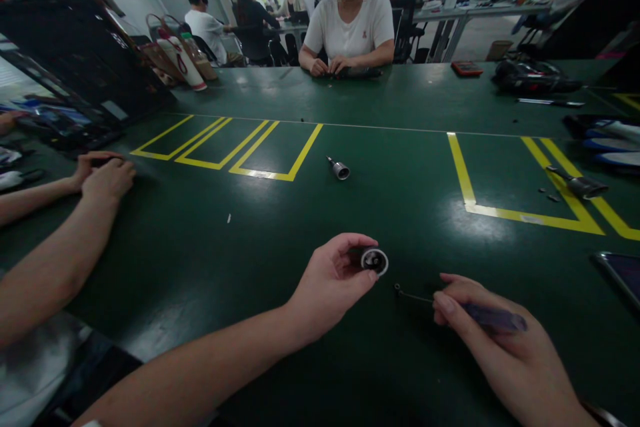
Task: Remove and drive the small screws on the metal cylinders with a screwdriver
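Note:
My left hand is closed around a round metal socket-like piece, its open end facing me. Small parts show inside that opening, too dark to make out. In my right hand is a screwdriver-like tool with a purplish handle, gripped between thumb and fingers. Its thin shaft points left toward the metal piece, and a small ring shape sits at the tip. The tip is apart from the piece. Farther forward on the green table lies a metal socket with a thin shank.
Yellow tape outlines mark the table. Another shanked metal socket lies at right near small dark bits. A dark-screened device rests at the right edge. Another person's hands are at left; a person in white sits opposite.

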Demonstrator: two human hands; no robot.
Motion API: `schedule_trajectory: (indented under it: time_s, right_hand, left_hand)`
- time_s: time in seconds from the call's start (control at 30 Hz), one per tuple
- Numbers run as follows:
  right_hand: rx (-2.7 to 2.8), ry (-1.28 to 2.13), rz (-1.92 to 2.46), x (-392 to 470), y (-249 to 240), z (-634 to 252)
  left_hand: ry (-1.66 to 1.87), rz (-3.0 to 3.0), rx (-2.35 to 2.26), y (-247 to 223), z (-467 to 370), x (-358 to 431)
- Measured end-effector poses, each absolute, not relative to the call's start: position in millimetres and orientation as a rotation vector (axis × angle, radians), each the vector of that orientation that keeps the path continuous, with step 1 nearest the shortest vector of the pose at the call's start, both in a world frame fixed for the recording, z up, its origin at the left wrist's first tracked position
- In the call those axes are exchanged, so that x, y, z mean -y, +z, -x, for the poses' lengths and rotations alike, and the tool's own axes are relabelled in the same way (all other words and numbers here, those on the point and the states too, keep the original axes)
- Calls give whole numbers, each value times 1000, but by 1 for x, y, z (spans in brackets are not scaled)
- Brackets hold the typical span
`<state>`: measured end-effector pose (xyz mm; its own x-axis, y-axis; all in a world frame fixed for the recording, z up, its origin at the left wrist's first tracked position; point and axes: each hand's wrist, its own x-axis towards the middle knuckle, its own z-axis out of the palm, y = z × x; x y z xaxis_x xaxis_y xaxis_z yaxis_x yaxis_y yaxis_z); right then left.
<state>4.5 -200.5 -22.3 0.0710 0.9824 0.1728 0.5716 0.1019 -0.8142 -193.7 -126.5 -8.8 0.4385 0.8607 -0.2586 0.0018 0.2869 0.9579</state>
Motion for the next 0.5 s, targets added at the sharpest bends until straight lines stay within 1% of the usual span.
schedule_trajectory:
  time_s: [0.07,0.13,0.23,0.33,0.4,0.5]
  right_hand:
    - [1622,683,1554,202,-19,-1]
    - [1533,804,1598,201,-21,0]
    - [1150,1083,1543,197,-28,-1]
    - [776,1312,1292,195,-30,-4]
    - [731,1329,1174,197,-28,-4]
    - [941,1128,1131,205,-24,-4]
  left_hand:
    - [724,-1126,-927,-10,194,127]
    - [736,-1121,-904,-11,193,127]
    - [746,-1118,-895,-12,193,127]
    - [740,-1149,-912,-12,193,127]
    - [733,-1190,-913,-13,193,127]
    - [731,-1299,-910,-17,193,129]
